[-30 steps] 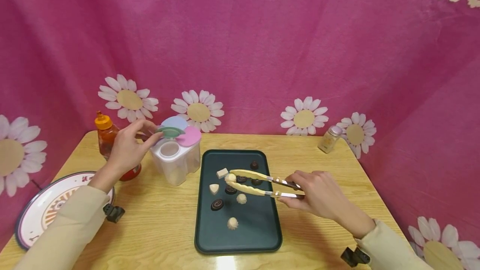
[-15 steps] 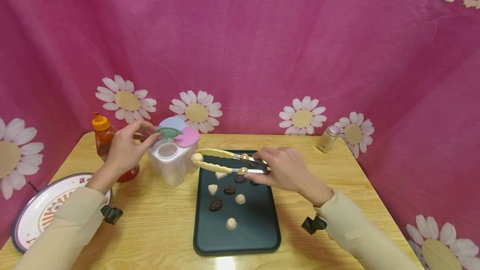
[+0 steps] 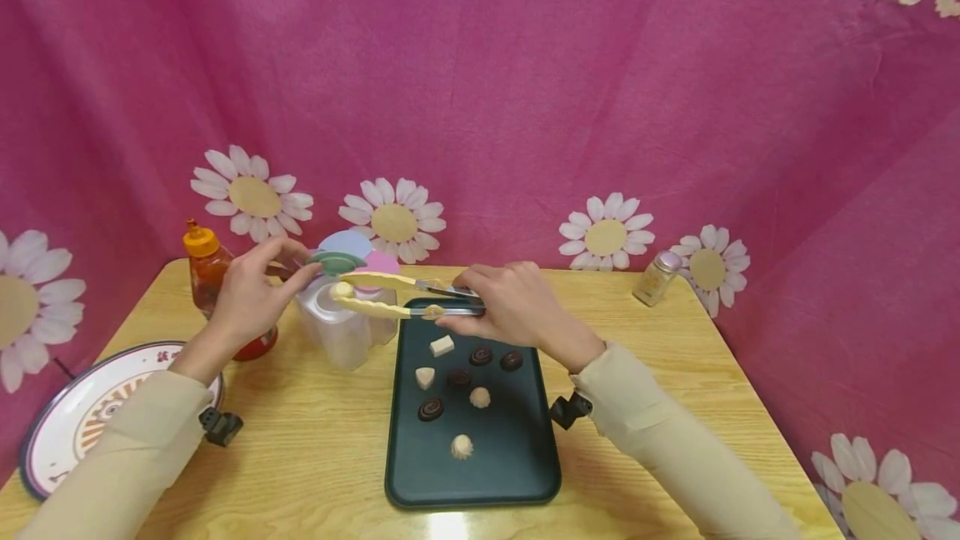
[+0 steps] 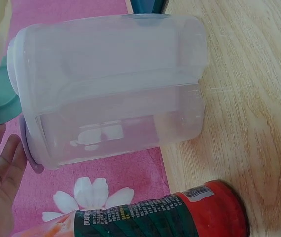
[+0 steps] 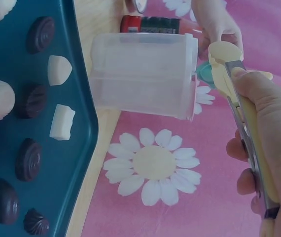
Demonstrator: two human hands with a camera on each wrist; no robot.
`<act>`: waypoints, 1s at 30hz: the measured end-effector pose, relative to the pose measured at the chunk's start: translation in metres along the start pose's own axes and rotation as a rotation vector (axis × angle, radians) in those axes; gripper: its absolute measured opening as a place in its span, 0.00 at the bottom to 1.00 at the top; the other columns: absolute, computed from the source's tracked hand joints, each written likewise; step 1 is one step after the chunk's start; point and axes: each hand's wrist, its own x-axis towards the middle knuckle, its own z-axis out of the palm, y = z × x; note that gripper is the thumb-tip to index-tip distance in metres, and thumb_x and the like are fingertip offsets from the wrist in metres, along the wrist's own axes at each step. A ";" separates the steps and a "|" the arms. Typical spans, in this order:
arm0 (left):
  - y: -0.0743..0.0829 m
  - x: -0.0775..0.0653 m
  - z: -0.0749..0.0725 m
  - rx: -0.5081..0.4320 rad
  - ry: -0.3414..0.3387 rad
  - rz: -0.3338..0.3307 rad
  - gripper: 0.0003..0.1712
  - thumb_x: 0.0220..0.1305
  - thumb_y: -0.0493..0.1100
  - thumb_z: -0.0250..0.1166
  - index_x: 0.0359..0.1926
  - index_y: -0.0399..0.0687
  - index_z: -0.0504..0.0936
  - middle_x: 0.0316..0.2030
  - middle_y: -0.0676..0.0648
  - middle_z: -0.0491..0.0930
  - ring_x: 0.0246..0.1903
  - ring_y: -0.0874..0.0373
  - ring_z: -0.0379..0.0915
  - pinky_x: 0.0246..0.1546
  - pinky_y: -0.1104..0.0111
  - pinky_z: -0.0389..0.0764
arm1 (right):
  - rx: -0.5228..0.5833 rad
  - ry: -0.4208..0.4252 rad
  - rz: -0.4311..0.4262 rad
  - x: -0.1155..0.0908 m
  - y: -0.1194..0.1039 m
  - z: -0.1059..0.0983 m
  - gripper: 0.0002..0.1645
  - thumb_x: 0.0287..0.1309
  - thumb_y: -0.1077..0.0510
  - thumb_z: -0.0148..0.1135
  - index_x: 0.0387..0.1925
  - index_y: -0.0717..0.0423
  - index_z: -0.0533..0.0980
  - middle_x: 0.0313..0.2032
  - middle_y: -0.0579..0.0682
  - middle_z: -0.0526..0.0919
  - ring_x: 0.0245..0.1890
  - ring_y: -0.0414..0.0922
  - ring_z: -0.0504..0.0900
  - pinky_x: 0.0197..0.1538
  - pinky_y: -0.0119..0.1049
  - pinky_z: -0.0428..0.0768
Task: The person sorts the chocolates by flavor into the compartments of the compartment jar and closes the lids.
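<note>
My left hand [image 3: 253,288] pinches the edge of a raised green flip lid [image 3: 339,262] on a clear plastic container [image 3: 345,344]. In my right hand [image 3: 513,298] is a pair of yellow-tipped tongs [image 3: 381,308]. Their tips hold a round white chocolate [image 3: 342,291] above the container's uncovered round opening, which they partly cover in the head view. A dark tray [image 3: 487,477] beside the container carries several dark and white chocolates, among them a white shell-like piece [image 3: 462,446] and a dark swirled oval [image 3: 431,409].
Blue [image 3: 346,243] and pink [image 3: 380,265] lids sit at the container's back and right. A red sauce bottle [image 3: 206,273] stands behind my left hand. A white plate [image 3: 56,432] lies at the left. A small shaker jar [image 3: 657,278] stands back right, near the pink curtain [image 3: 480,107].
My right hand has carried the tongs and white chocolate left from over the tray to above the container's opening. My left hand still holds the green lid up.
</note>
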 end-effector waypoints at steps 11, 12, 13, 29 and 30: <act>-0.002 0.000 -0.001 -0.005 -0.010 -0.007 0.13 0.69 0.41 0.73 0.50 0.41 0.83 0.43 0.39 0.87 0.43 0.44 0.85 0.43 0.94 0.69 | -0.019 -0.068 0.041 0.014 -0.002 0.008 0.28 0.55 0.31 0.76 0.42 0.49 0.87 0.25 0.45 0.86 0.15 0.36 0.69 0.21 0.26 0.52; -0.002 0.000 -0.001 -0.006 -0.009 -0.005 0.13 0.69 0.41 0.73 0.50 0.41 0.83 0.43 0.39 0.87 0.43 0.44 0.85 0.43 0.94 0.70 | -0.022 -0.069 0.041 0.014 -0.002 0.008 0.29 0.55 0.31 0.75 0.42 0.49 0.87 0.25 0.44 0.86 0.16 0.36 0.69 0.21 0.26 0.52; -0.002 0.000 -0.001 -0.006 -0.008 -0.003 0.13 0.69 0.41 0.73 0.50 0.41 0.83 0.43 0.39 0.87 0.43 0.45 0.85 0.43 0.94 0.70 | -0.025 -0.070 0.042 0.014 -0.001 0.008 0.29 0.55 0.30 0.75 0.43 0.49 0.87 0.25 0.44 0.86 0.16 0.36 0.69 0.21 0.26 0.52; 0.000 0.000 0.000 0.004 -0.001 0.006 0.12 0.69 0.39 0.72 0.49 0.40 0.83 0.42 0.39 0.87 0.42 0.45 0.84 0.42 0.94 0.70 | -0.030 -0.035 0.065 -0.049 0.013 -0.016 0.32 0.49 0.33 0.78 0.45 0.53 0.87 0.31 0.46 0.89 0.17 0.35 0.70 0.22 0.25 0.57; 0.000 0.000 0.000 0.005 -0.003 0.004 0.12 0.69 0.39 0.72 0.49 0.40 0.83 0.42 0.39 0.87 0.42 0.44 0.84 0.42 0.94 0.70 | -0.044 -0.035 0.071 -0.055 0.015 -0.017 0.32 0.49 0.33 0.78 0.44 0.52 0.87 0.30 0.45 0.89 0.17 0.34 0.70 0.22 0.25 0.57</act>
